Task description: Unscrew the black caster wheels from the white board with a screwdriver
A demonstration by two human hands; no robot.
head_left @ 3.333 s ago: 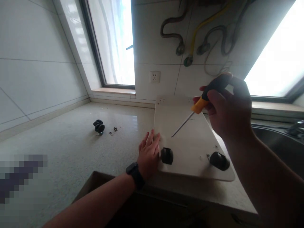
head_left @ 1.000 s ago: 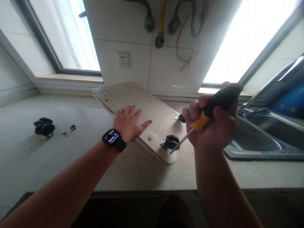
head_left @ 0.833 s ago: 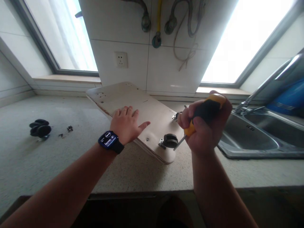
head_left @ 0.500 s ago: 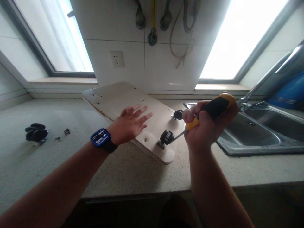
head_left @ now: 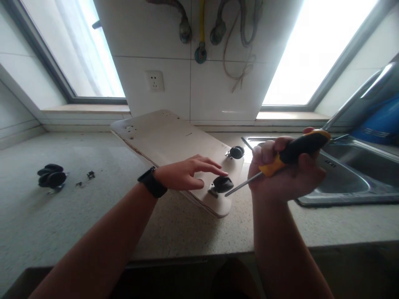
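Note:
A pale wooden board [head_left: 165, 137] lies on the counter with two black caster wheels fixed at its near end, one near [head_left: 222, 183] and one further back [head_left: 236, 152]. My left hand [head_left: 187, 174] hovers over the board, fingers stretched toward the near caster, holding nothing. My right hand [head_left: 286, 170] is closed round a black and yellow screwdriver [head_left: 280, 158]. Its metal tip points at the near caster.
A loose black caster [head_left: 51, 177] and small screws [head_left: 87, 176] lie at the left of the speckled counter [head_left: 93, 207]. A steel sink [head_left: 346, 178] with a tap sits at the right. A wall socket [head_left: 154, 80] and hoses are behind.
My left hand has lifted off the board and reached right toward the near caster. The screwdriver has drawn back slightly to the right, its tip still aimed at that caster.

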